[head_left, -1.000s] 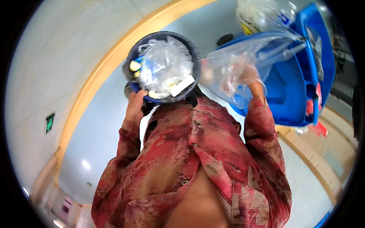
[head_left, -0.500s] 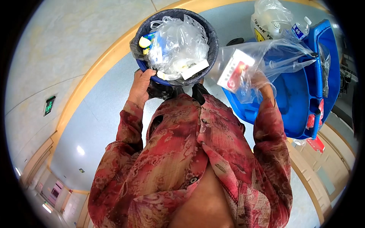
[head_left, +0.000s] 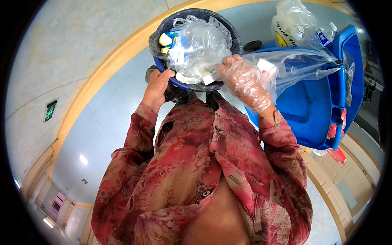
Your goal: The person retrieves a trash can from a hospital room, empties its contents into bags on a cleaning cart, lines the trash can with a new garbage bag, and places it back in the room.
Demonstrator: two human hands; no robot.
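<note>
My left hand grips the near rim of a round dark waste bin with a blue rim, held up in front of me. The bin is stuffed with crumpled clear plastic, a yellow-capped item and white paper. My right hand, in a thin clear glove, is at the bin's right rim, its fingers closed on the mouth of a clear plastic bag. That bag holds a white and red packet and stretches right over the blue cart.
A blue plastic cart stands at the right, with a second clear bag and a water bottle at its far end. A tan curved floor border runs along the left. My red patterned shirt fills the lower view.
My right hand has swung left with the clear bag and now sits against the bin's right rim. The bin has stayed raised in my left hand, shifted slightly right.
</note>
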